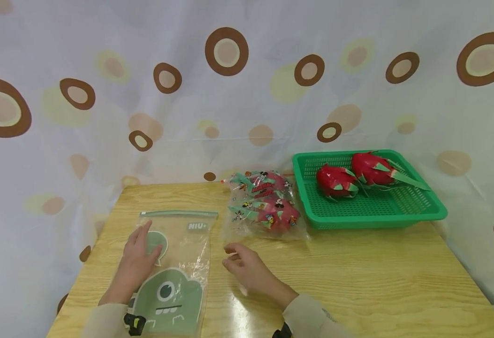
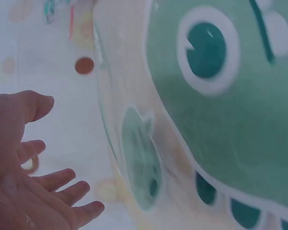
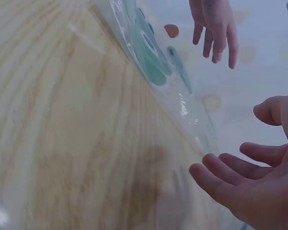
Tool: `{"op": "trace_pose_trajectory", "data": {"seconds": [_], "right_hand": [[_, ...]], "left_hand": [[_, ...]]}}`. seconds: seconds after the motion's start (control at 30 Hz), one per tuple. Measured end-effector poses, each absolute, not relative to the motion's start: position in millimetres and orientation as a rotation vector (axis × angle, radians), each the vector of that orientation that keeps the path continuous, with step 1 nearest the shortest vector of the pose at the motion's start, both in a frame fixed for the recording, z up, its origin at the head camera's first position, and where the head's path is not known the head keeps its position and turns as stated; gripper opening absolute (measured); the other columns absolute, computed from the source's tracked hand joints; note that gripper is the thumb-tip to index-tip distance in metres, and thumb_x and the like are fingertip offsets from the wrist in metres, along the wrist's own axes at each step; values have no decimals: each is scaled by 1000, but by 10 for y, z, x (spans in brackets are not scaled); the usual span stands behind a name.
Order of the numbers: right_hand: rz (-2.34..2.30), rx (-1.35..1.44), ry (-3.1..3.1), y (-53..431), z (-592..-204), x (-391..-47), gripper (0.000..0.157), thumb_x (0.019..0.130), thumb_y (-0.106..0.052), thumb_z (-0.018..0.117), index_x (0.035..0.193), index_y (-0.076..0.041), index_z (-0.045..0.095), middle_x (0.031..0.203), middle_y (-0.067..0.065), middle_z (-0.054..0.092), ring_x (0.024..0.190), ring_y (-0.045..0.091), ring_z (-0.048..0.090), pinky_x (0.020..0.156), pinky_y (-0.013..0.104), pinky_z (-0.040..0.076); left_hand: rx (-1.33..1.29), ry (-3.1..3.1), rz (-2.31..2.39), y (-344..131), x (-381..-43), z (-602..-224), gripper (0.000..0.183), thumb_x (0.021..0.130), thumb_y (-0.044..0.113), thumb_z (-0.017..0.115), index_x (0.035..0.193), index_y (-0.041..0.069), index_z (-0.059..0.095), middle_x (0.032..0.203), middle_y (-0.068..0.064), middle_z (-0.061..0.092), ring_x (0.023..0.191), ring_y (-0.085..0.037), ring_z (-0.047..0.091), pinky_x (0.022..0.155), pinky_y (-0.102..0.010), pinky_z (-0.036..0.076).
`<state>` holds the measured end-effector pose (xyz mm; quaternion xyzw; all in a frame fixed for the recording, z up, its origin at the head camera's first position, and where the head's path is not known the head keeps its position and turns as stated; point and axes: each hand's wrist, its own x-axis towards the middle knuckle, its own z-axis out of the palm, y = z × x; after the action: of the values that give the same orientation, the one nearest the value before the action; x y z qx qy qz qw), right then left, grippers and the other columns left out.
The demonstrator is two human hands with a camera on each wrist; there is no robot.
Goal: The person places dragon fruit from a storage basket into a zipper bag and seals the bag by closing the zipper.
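Observation:
A clear zip bag (image 1: 187,253) printed with a green one-eyed monster lies flat on the table's left side, its slider strip at the far end. Over its left part hovers my left hand (image 1: 136,258), fingers spread and holding nothing; the left wrist view shows a gap between that hand (image 2: 43,158) and the bag (image 2: 134,72). To the right of the bag, above bare wood, is my right hand (image 1: 248,270), fingers loosely bent around nothing. Beyond it lies a second zip bag (image 1: 236,227) with cartoon prints, holding red dragon fruits (image 1: 278,218).
At the back right stands a green plastic basket (image 1: 369,218) with two dragon fruits, one (image 1: 335,181) to the left of the other (image 1: 371,168). A spotted cloth (image 1: 247,108) hangs behind the wooden table (image 1: 356,272).

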<state>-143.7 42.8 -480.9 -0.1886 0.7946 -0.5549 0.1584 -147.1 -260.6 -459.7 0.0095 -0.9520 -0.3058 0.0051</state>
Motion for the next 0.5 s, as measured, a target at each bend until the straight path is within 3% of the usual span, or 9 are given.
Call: {"op": "trace_pose_trajectory", "data": {"seconds": [0.1, 0.23, 0.5], "right_hand": [[-1605, -457, 2140, 359, -4854, -1400, 52, 103, -26, 54, 143, 3, 43, 144, 24, 49, 124, 37, 58, 98, 49, 53], [-1704, -343, 1959, 238, -4910, -1358, 52, 102, -17, 53, 143, 11, 38, 141, 32, 48, 121, 40, 59, 95, 47, 55], [-1830, -171, 1783, 21, -4970, -1346, 51, 102, -10, 51, 144, 14, 35, 140, 33, 49, 113, 37, 64, 92, 42, 57]], "left_hand": [[143, -3036, -970, -2788, -1407, -4647, 74, 100, 22, 54, 156, -2, 11, 152, -39, 17, 138, -59, 21, 110, -70, 26], [299, -3120, -970, -2965, -1353, -4711, 78, 100, 25, 51, 154, -8, 6, 151, -43, 14, 137, -62, 19, 111, -71, 24], [455, -3163, -1002, -3127, -1332, -4789, 76, 100, 30, 49, 148, -17, 12, 142, -48, 28, 133, -62, 29, 111, -67, 30]]}}
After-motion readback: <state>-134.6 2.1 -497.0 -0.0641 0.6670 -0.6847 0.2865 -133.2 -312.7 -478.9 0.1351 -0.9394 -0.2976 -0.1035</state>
